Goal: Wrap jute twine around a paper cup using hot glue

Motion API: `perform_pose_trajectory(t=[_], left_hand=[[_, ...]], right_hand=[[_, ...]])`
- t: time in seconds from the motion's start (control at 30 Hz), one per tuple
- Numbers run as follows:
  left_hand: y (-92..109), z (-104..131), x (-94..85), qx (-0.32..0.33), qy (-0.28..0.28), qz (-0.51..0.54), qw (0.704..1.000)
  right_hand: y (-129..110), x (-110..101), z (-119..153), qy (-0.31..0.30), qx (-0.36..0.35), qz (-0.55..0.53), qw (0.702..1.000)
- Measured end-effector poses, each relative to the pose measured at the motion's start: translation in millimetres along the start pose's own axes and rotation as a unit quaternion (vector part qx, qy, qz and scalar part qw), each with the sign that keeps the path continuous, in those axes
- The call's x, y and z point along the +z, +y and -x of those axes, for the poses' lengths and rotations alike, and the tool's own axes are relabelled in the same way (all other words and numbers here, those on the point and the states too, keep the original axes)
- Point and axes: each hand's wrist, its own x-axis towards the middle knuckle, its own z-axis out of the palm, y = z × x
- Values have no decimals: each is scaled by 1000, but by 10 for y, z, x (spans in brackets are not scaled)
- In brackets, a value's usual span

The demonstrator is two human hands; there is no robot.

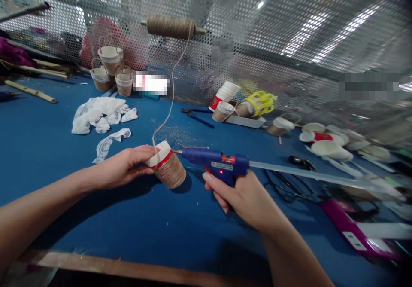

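My left hand (137, 162) grips a paper cup (169, 171) by its rim end, the cup tilted on its side. Brown twine covers most of the cup; a red band and a white strip show bare near my fingers. From the cup a strand of twine (173, 87) runs up to a spool of twine (170, 26) on a rod. My right hand (240, 194) is wrapped round a blue hot glue gun (214, 160) with a red light lit. Its nozzle points left at the cup's bare band, touching or very close. A long clear glue stick (289, 171) sticks out behind it.
Twine-wrapped cups with handles (111, 70) are stacked at back left, near white lace pieces (99, 113). Blue-handled pliers (199, 118), stacked paper cups (225, 93) and a yellow plastic piece (262, 103) lie along the mesh. Black cables (289, 186) and a purple packet (347, 222) are at right.
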Motion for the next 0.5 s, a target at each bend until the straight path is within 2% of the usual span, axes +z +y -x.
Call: perform_pose_trajectory(t=[0.17, 0.5], left_hand=[[-17, 8, 8, 4, 6, -3, 1000], [-8, 3, 1, -5, -3, 3, 1000]], right_hand=[[9, -5, -8, -4, -12, 1, 1000], [22, 57, 77, 5, 13, -14, 1000]])
